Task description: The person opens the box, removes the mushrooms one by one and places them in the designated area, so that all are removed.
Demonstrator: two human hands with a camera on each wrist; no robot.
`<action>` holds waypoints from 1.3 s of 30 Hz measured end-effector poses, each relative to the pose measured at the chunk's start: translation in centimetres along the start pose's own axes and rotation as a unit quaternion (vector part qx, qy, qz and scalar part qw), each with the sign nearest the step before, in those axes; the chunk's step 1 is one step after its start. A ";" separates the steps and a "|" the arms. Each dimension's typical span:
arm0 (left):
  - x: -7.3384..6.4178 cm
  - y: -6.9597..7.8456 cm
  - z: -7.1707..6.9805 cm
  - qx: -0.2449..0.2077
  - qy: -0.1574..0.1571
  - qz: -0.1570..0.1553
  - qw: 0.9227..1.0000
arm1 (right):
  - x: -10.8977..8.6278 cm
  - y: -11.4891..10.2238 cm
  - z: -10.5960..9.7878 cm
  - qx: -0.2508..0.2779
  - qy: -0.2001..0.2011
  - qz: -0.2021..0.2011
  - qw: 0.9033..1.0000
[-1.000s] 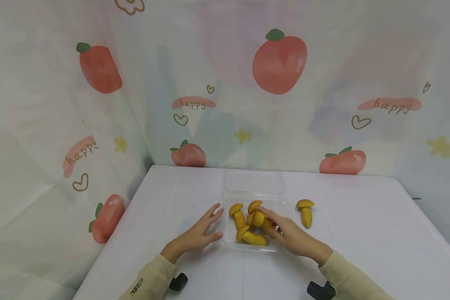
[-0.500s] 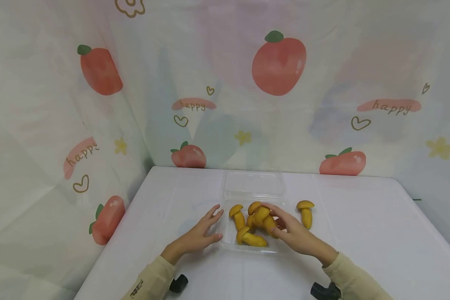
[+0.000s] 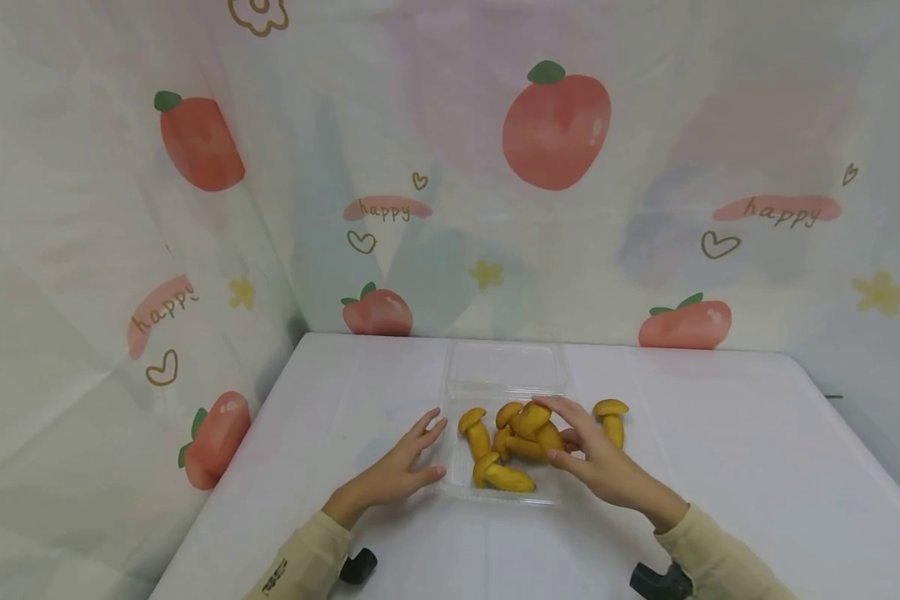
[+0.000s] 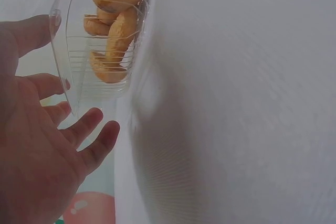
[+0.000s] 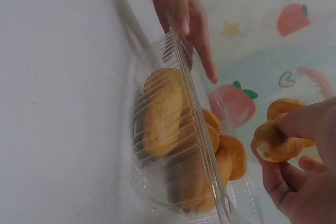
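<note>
Yellow-brown toy-like mushrooms, several of them, lie in a clear plastic clamshell box point(image 3: 487, 497) on the table; one point(image 3: 508, 478) lies on its side near the front. My right hand point(image 3: 603, 467) is over the box's right part and pinches another mushroom point(image 5: 281, 142) between thumb and fingers, above the box rim in the right wrist view. My left hand point(image 3: 393, 473) is at the box's left side, its fingers spread and loosely bent. In the left wrist view, the thumb point(image 4: 39, 32) and a finger lie along the box's rim; whether they press on it, I cannot tell.
The box's lid point(image 3: 506, 367) is folded back, toward the wall. A single mushroom point(image 3: 612, 410) lies on the white table point(image 3: 735, 467) right of the box, partly behind my right hand. A printed cloth point(image 3: 435, 267) hangs behind the table and at its left.
My right hand has moved slightly to the right with the pinched mushroom, showing more of a mushroom beneath it. The left hand has stayed in place.
</note>
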State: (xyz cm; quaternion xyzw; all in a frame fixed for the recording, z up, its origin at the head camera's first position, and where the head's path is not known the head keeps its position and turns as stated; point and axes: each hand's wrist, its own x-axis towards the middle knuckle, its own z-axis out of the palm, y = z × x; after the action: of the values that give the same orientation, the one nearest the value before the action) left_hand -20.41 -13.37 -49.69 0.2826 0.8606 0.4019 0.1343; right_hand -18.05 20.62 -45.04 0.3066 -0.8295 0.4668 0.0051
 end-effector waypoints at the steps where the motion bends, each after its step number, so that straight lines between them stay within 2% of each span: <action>1: 0.0 0.0 0.0 0.000 0.000 0.000 1.000 | 0.0 0.0 -0.1 -0.001 0.003 0.002 1.000; 9: 0.2 -0.1 0.2 0.004 0.003 -0.004 1.000 | -0.4 0.1 -0.8 0.001 0.001 0.030 1.000; 17: 0.0 0.0 0.2 0.002 0.004 -0.009 1.000 | -0.9 0.4 -1.5 0.000 0.000 0.041 0.999; 34: 0.0 -0.2 0.3 0.015 0.011 -0.007 1.000 | -2.0 0.9 -3.9 0.022 0.032 -0.011 0.999; 39: 0.0 -0.1 0.2 0.023 0.009 -0.009 1.000 | -2.4 1.0 -4.7 0.023 0.036 -0.013 0.999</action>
State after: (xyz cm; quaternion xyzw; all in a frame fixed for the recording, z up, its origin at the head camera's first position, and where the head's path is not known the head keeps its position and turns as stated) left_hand -20.38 -13.30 -49.87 0.2745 0.8733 0.3829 0.1237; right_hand -17.88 25.88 -43.85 0.3001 -0.8137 0.4967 0.0334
